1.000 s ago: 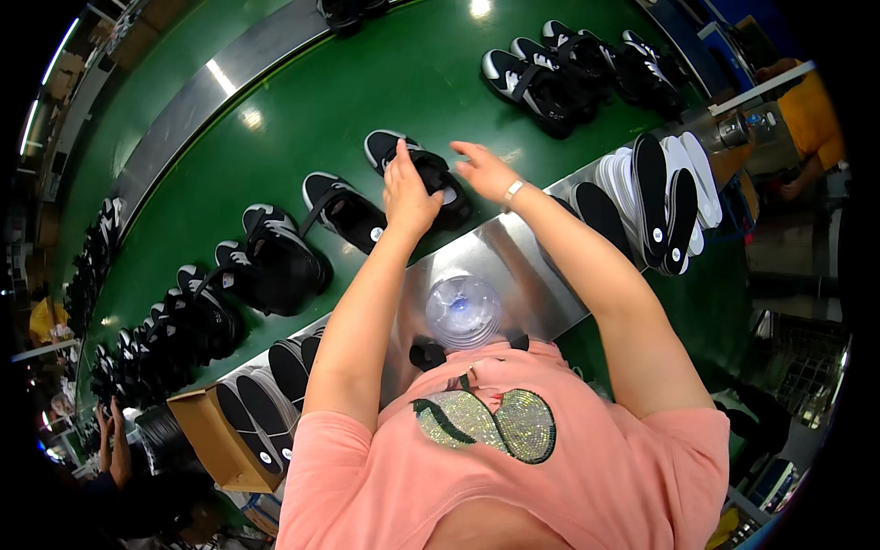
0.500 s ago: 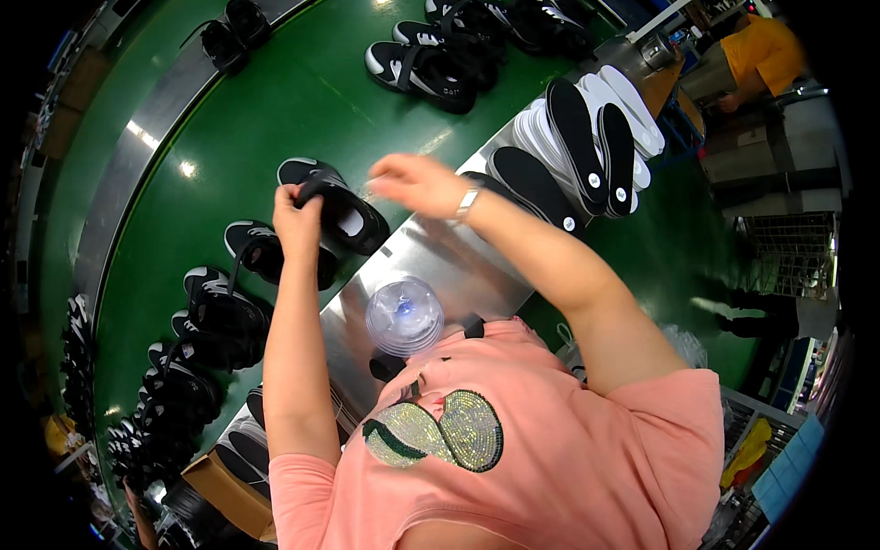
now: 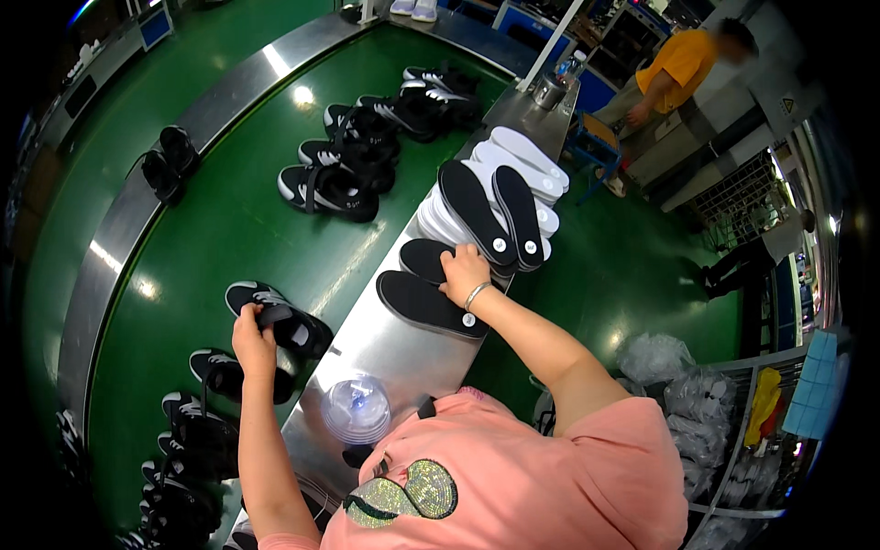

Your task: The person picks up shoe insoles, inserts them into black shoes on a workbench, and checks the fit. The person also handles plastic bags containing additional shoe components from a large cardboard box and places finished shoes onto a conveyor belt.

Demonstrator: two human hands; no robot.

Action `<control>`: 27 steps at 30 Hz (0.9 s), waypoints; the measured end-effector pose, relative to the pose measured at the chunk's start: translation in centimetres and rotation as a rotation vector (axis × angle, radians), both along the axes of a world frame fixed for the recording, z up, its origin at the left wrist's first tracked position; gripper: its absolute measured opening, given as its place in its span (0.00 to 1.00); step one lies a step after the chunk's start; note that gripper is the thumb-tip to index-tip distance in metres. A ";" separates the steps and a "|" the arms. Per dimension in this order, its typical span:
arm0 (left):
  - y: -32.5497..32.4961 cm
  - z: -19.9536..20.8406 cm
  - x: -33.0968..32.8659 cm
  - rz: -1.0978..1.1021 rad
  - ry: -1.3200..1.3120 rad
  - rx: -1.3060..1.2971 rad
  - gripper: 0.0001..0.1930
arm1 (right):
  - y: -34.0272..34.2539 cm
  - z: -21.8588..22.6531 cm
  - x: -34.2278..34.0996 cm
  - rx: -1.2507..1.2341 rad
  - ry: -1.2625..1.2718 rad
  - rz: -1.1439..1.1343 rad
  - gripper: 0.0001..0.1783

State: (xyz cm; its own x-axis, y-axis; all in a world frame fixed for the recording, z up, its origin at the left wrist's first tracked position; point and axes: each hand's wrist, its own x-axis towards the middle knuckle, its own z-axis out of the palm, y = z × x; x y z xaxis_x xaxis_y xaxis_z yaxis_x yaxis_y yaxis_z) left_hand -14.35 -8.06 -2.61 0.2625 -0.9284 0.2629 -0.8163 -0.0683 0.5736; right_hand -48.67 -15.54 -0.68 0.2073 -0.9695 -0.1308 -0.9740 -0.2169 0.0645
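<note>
My left hand (image 3: 252, 335) grips the tongue of a black shoe with a white sole (image 3: 280, 316) that lies on the green conveyor belt (image 3: 229, 211). My right hand (image 3: 463, 270) rests on a black insole (image 3: 426, 261) on the steel ledge (image 3: 385, 344), fingers pressed on it. A second black insole (image 3: 426, 304) lies just in front of that hand. Behind it stands a stack of white and black insoles (image 3: 500, 197).
More black shoes lie along the belt, far (image 3: 367, 147) and near (image 3: 188, 431). A clear round lid (image 3: 356, 408) sits on the ledge near my chest. A person in an orange shirt (image 3: 674, 69) works at the far end. Bagged goods (image 3: 697, 394) fill shelves at right.
My right hand left the shoe and moved right to the black insole on the ledge. My left hand stays on the shoe. My head turned right, bringing the insole stack toward the centre.
</note>
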 end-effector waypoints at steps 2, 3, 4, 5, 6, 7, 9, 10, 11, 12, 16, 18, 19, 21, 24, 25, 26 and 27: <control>-1.0 -0.3 -0.4 0.120 0.194 0.016 0.12 | -0.1 0.4 -0.2 -0.044 -0.065 -0.032 0.22; -1.1 -0.6 -0.4 0.186 0.287 0.029 0.12 | -0.1 0.5 -0.1 -0.069 -0.089 -0.025 0.22; -1.3 -0.9 -0.2 0.170 0.285 -0.018 0.11 | -0.2 0.5 0.0 -0.094 -0.112 -0.016 0.22; -1.7 -1.4 0.0 0.156 0.285 -0.066 0.10 | -0.4 0.7 0.2 -0.103 -0.147 -0.021 0.21; -1.5 -1.6 0.2 0.146 0.282 -0.104 0.10 | -0.4 0.9 0.4 -0.132 -0.169 -0.010 0.21; -1.5 -0.9 0.2 0.201 0.286 0.021 0.07 | -0.6 1.2 0.5 -0.162 -0.191 0.001 0.20; -2.0 -1.7 0.8 0.201 0.443 0.014 0.07 | -1.0 1.5 0.6 -0.286 -0.265 0.063 0.20; -2.0 -1.9 1.1 0.204 0.520 0.009 0.07 | -1.4 1.5 0.8 -0.414 -0.305 0.141 0.18; -1.8 -1.9 1.2 0.220 0.508 0.019 0.08 | -1.5 1.8 1.5 -0.390 -0.389 0.145 0.16; -2.0 -2.0 1.3 0.226 0.491 0.035 0.09 | -1.5 2.9 3.0 -0.365 -0.470 0.154 0.14; -0.8 -1.7 2.9 0.236 0.354 0.047 0.13 | -1.6 4.8 10.3 0.691 -1.049 0.146 0.11; -0.8 -0.6 3.0 0.194 0.431 0.111 0.16 | -1.0 3.9 13.5 1.036 -1.097 0.130 0.13; -0.6 -0.2 2.9 0.225 0.399 0.130 0.16 | -0.9 4.3 15.3 1.116 -0.943 0.150 0.12; -0.8 -0.3 2.8 0.256 0.388 0.162 0.15 | -1.0 3.3 18.5 1.158 -0.829 0.145 0.12; 0.1 -0.5 3.1 0.333 0.406 0.160 0.12 | 0.1 3.5 24.6 0.748 -0.260 0.487 0.14; 0.2 -0.7 3.3 0.344 0.389 0.177 0.12 | 1.7 4.4 25.9 0.592 -0.111 0.523 0.14; 0.3 -0.8 3.6 0.350 0.370 0.195 0.12 | 2.6 2.8 27.0 0.479 -0.055 0.593 0.13; 0.2 -0.9 3.5 0.363 0.358 0.182 0.12 | 3.1 1.7 27.4 0.390 -0.007 0.696 0.12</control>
State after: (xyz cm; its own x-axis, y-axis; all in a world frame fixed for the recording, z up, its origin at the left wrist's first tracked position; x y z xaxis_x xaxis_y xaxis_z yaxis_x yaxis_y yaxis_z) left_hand -10.82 -7.83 -3.53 0.6184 -0.7837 -0.0582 -0.4774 -0.4334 0.7643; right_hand -21.23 -12.46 1.05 0.7502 -0.5020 -0.4303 -0.6069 -0.7812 -0.1467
